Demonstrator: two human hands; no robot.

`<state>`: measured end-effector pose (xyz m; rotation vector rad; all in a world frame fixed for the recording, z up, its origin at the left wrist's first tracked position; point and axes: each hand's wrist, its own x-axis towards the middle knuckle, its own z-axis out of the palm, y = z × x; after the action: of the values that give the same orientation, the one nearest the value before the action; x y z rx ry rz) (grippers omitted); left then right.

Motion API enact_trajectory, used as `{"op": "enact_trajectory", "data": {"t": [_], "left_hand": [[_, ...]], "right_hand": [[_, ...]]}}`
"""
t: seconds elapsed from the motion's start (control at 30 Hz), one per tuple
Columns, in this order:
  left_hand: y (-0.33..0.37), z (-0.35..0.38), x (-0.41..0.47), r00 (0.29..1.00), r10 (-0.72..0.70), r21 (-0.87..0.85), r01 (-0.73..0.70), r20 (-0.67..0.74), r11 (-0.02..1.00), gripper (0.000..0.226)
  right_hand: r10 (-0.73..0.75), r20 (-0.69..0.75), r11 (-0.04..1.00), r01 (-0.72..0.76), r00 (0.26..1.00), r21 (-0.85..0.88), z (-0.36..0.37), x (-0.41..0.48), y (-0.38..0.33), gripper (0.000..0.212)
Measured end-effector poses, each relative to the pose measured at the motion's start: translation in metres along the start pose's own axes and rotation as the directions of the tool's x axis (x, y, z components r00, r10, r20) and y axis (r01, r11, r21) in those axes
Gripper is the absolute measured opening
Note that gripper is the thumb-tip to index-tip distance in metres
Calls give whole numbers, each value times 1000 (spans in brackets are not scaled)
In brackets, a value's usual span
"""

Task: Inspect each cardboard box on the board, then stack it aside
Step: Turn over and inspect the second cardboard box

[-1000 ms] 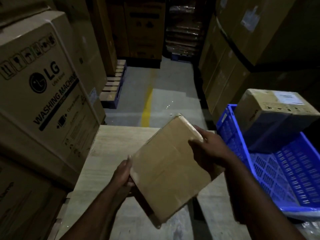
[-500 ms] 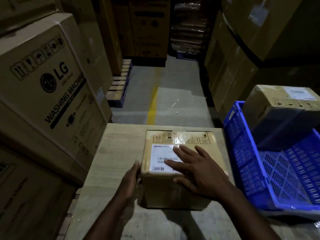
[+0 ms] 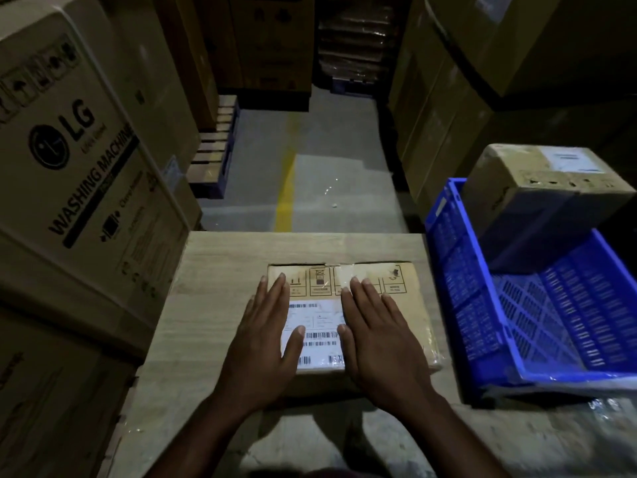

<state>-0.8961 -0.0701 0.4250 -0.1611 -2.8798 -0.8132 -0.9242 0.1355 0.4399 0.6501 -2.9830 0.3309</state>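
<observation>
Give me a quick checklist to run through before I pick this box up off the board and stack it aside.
1. Cardboard box lies flat on the board: ok.
2. Grip for lifting: not ok; left hand and right hand lie flat on top, fingers straight.
3. Shipping label fully visible: not ok; both hands cover its edges.
4. Sides and underside undamaged: cannot tell; hidden from view.
5. Room in the blue crate: ok; one other box sits at its far end, mesh floor shows in front.
</observation>
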Motion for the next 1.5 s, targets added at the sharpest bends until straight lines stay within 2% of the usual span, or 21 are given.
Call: {"op": "enact_trajectory", "data": {"t": [0.2, 0.3, 0.4, 0.5, 0.6, 0.73, 0.83, 0.9, 0.97, 1.03, 1.1, 1.17, 1.23, 1.3, 1.37, 1.5], "left_hand": [[0, -5, 5, 997, 37, 207, -50, 70, 977, 71], [10, -7, 9, 998, 21, 288, -38, 60, 957, 69], [27, -6, 19, 993, 102, 292, -114, 58, 949, 65], [46, 3, 23, 982, 155, 250, -178, 108, 952, 66], [53, 11, 21, 977, 143, 280, -183, 160, 942, 68], [49, 11, 23, 972, 141, 301, -192, 186, 934, 68], [48, 9, 26, 972, 140, 266, -188, 189, 945, 70], [47, 4, 23, 977, 123, 246, -164, 174, 955, 71], [39, -1, 19, 990, 73, 250, -102, 120, 963, 70], [27, -5, 13, 999, -21, 236, 10, 48, 972, 72], [21, -9, 7, 987, -161, 96, 158, 22, 983, 77], [24, -11, 3, 961, -269, -105, 274, 55, 956, 76], [31, -12, 3, 953, -293, -176, 301, 71, 937, 76], [34, -12, 5, 951, -300, -172, 309, 75, 935, 77], [33, -14, 8, 947, -310, -175, 320, 86, 931, 76], [27, -16, 10, 941, -328, -204, 339, 86, 919, 73]], "right_hand": [[-19, 13, 999, 20, 1000, -36, -1, 2, 1, 57], [-38, 29, 995, 35, 999, 96, -9, 5, 7, 63], [12, 38, 985, -18, 999, 169, -22, 10, 21, 67], [84, -5, 993, -83, 996, 79, -21, 9, 36, 63], [85, -5, 996, -85, 996, -21, -13, 5, 41, 61], [97, 12, 995, -97, 995, -39, -7, 8, 38, 61], [90, -12, 996, -89, 996, 21, -10, 11, 40, 61], [100, -20, 980, -95, 995, 173, -17, 7, 43, 57], [175, -73, 921, -137, 982, 366, -23, -1, 50, 58], [310, -86, 846, -234, 947, 479, -26, -12, 59, 65], [459, 42, 679, -380, 888, 628, -28, -24, 65, 63], [490, 240, 449, -479, 838, 754, -28, -33, 61, 50], [476, 316, 306, -491, 821, 816, -26, -36, 56, 34], [463, 323, 218, -459, 826, 861, -28, -34, 52, 35], [440, 314, 209, -436, 841, 876, -34, -30, 50, 40], [387, 238, 354, -381, 891, 854, -56, -23, 44, 48]]}}
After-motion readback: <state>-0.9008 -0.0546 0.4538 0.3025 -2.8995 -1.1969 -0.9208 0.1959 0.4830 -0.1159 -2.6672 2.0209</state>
